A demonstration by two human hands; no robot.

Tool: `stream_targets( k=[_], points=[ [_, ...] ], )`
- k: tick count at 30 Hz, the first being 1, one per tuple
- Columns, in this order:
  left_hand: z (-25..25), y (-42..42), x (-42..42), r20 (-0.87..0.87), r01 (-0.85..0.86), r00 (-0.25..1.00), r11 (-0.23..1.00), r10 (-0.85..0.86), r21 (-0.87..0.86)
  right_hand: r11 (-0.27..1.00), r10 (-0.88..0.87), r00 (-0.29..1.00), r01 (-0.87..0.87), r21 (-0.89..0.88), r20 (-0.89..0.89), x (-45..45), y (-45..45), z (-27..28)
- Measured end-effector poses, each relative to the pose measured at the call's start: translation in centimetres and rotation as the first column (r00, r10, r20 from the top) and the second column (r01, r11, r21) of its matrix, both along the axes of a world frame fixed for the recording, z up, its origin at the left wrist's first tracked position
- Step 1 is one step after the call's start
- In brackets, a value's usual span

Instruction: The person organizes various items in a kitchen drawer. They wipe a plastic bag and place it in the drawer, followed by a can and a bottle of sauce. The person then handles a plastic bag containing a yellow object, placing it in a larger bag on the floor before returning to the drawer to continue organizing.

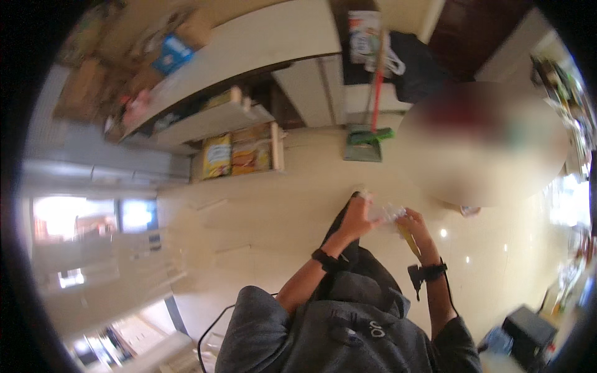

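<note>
My left hand [357,220] and my right hand [416,227] are in front of my body, above the tiled floor. Between them is a small whitish, partly see-through item [394,212], seemingly plastic and blurred. The fingers of my right hand grip its right side. A yellow strip-like thing [409,240] hangs below that hand's fingers along the palm. The thumb and fingers of my left hand close on the item's left side, though blur hides the exact contact. Both wrists carry black straps.
Ahead stands a pale cabinet [275,35] with open drawers; packets [217,156] fill the lower one. A green dustpan [363,148] and red-handled broom [377,105] stand beside it. A blurred-out area [485,144] covers the right. A black box [529,328] is at lower right.
</note>
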State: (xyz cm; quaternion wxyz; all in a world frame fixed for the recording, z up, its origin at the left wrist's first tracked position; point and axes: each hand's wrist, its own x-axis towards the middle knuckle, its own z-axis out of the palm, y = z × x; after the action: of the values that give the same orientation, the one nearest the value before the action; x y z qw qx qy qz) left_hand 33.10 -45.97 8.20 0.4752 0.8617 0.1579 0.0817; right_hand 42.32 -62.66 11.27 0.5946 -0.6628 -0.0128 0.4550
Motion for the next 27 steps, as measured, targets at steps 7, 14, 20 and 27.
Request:
stream_targets(
  k=[7, 14, 20, 27],
  points=[
    [-3.7, 3.9, 7.9, -0.279, -0.311, 0.927, 0.927, 0.249, -0.209, 0.976, -0.139, 0.981, 0.159, -0.149, 0.137, 10.5, -6.2, -7.3],
    [-8.5, 3.3, 14.0, -0.534, -0.084, 0.839, 0.995, 0.104, 0.06, 0.694, -0.087, 0.93, 0.314, -0.648, 0.357, 20.1, -19.2, -13.7],
    [-12.9, 0.1, 18.2, -0.652, -0.073, 0.745, 0.988, 0.144, 0.135, 0.422, -0.168, 0.917, 0.398, -0.815, 0.361, 28.8, -30.2, -21.9],
    [-16.1, -6.6, 21.7, -0.711, -0.128, 0.672, 0.978, 0.208, 0.166, 0.408, -0.121, 0.958, 0.287, -0.867, 0.26, 39.1, -35.7, -31.6]
  ],
)
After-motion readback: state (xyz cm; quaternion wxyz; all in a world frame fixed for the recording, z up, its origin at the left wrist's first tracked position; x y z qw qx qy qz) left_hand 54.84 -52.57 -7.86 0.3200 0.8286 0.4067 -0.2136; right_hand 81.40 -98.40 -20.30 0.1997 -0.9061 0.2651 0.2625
